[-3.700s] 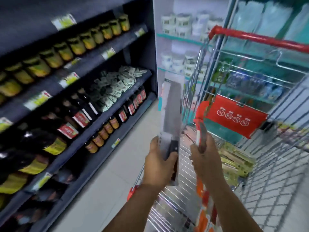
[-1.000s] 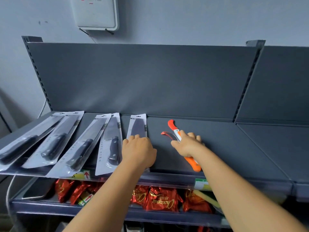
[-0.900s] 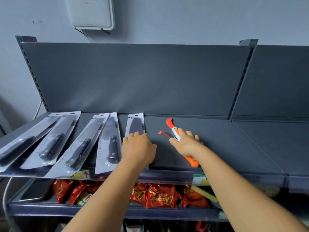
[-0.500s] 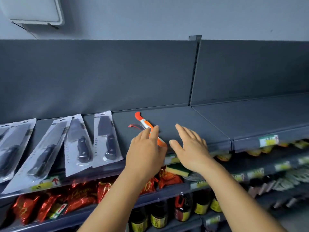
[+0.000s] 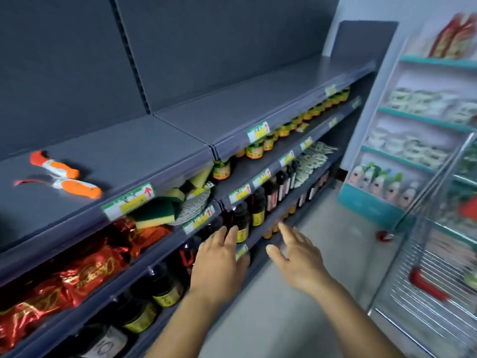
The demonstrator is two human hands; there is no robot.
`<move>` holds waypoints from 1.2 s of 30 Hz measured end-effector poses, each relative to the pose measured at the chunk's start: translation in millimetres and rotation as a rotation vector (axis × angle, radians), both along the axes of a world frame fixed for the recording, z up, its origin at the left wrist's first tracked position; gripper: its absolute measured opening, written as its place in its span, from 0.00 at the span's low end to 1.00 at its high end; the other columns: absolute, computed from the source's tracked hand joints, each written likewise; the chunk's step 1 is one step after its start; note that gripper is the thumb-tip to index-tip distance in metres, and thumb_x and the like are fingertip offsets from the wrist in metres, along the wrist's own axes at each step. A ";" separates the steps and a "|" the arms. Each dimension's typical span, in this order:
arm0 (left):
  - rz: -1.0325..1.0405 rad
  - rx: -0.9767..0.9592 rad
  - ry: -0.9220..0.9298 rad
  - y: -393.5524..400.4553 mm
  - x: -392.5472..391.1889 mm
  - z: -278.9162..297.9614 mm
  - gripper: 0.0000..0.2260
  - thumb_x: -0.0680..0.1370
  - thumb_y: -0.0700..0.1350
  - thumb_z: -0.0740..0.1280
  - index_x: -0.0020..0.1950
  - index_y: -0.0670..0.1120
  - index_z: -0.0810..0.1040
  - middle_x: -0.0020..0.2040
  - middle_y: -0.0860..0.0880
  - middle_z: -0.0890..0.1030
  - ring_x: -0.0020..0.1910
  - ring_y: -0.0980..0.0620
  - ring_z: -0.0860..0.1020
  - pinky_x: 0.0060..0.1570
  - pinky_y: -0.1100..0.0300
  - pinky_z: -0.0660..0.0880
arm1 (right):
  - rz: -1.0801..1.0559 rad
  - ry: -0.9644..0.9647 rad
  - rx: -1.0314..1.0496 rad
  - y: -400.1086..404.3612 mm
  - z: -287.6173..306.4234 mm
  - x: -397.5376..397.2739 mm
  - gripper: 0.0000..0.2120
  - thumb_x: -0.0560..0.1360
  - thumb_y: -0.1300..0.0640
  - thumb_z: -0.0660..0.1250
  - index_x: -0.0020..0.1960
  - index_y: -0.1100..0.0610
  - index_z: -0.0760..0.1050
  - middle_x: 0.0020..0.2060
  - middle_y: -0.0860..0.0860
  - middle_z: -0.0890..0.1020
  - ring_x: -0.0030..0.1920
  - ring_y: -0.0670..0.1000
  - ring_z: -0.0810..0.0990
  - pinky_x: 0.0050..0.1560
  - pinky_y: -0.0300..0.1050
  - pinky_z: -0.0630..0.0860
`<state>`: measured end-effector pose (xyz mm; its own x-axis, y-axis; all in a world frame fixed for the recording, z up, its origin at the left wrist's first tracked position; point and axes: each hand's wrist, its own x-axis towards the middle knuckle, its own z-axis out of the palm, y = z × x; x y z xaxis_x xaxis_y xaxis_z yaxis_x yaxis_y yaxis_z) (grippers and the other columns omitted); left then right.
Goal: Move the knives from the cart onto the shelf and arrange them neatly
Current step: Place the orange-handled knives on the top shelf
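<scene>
Both hands empty, fingers spread, held in air in front of the lower shelves. Left hand [image 5: 219, 264] sits just below frame centre, palm down, fingertips toward 1 o'clock, overlapping the dark bottles [image 5: 254, 210] in the view; whether it touches them can't be told. Right hand [image 5: 296, 262] just to its 3 o'clock, also flat & open, fingers toward 11 o'clock, over the grey floor [image 5: 322, 254], nothing in its grasp. Two orange-handled knives [image 5: 77, 188] lie on the top shelf [image 5: 144, 148] at approx 10 o'clock from the hands, well apart from both; they lie near-parallel, close together, one w/ a curved red blade tip pointing to 9 o'clock. Rest of that shelf to the 2 o'clock side is bare grey metal. Under it: green/yellow sponges [image 5: 157, 213], red foil bags [image 5: 85, 277] at 8 o'clock, small jars w/ yellow lids [image 5: 258, 148] running off toward 1 o'clock. Yellow price tags [image 5: 129, 201] along the shelf edges. Cart [image 5: 438, 293] at 3–4 o'clock, wire sides & red trim, blurred; contents can't be made out. White/teal rack [image 5: 413, 120] w/ pale tubs stands at 2 o'clock behind the cart.
</scene>
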<state>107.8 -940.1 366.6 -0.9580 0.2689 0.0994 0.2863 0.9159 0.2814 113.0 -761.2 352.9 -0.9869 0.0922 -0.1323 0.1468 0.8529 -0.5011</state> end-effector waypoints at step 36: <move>-0.748 -0.045 -0.496 601.5 48.5 -145.0 0.27 0.79 0.53 0.61 0.76 0.48 0.58 0.72 0.49 0.66 0.70 0.49 0.65 0.69 0.53 0.65 | -0.930 -0.156 -0.260 520.1 -146.6 165.2 0.28 0.79 0.45 0.58 0.76 0.49 0.55 0.72 0.49 0.66 0.70 0.53 0.67 0.68 0.56 0.66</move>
